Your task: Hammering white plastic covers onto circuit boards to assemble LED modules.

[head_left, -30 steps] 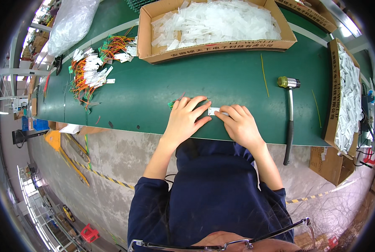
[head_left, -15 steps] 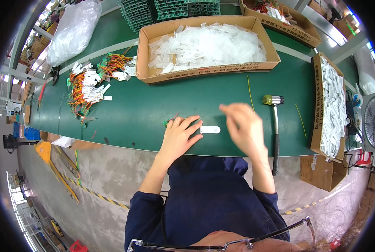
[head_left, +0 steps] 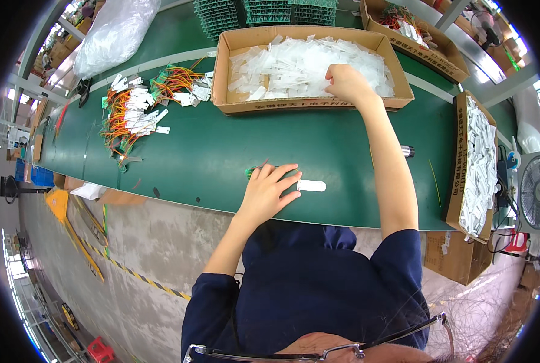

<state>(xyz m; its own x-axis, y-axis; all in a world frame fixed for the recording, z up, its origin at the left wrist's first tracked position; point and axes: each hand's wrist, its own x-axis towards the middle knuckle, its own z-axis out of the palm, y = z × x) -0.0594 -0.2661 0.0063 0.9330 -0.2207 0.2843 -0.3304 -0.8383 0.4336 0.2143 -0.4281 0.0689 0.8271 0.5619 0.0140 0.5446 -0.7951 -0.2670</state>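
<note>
My left hand [head_left: 269, 192] rests on the green tabletop with its fingers spread. From beneath its fingers a small green circuit board [head_left: 249, 173] shows in part. A white rounded plastic strip [head_left: 312, 186] lies flat beside its thumb and fingertips; the strip's near-hand end is at the fingers. My right hand [head_left: 350, 83] is reaching into the cardboard box [head_left: 312, 105], over a heap of clear plastic pieces [head_left: 306, 60]. Its fingers are curled together, and whatever they hold is hidden.
Left lies a pile of white tags with orange wires [head_left: 138, 115]. A hammer [head_left: 407, 151] is mostly behind my right forearm. At right stands a box of white plastic parts [head_left: 480, 163], near a fan [head_left: 532, 190]. Stacked green circuit boards [head_left: 269, 12] stand at the back.
My right hand has moved away from beside the white strip, forward into the box of clear pieces. My left hand stays at the strip. The forearm now covers much of the hammer.
</note>
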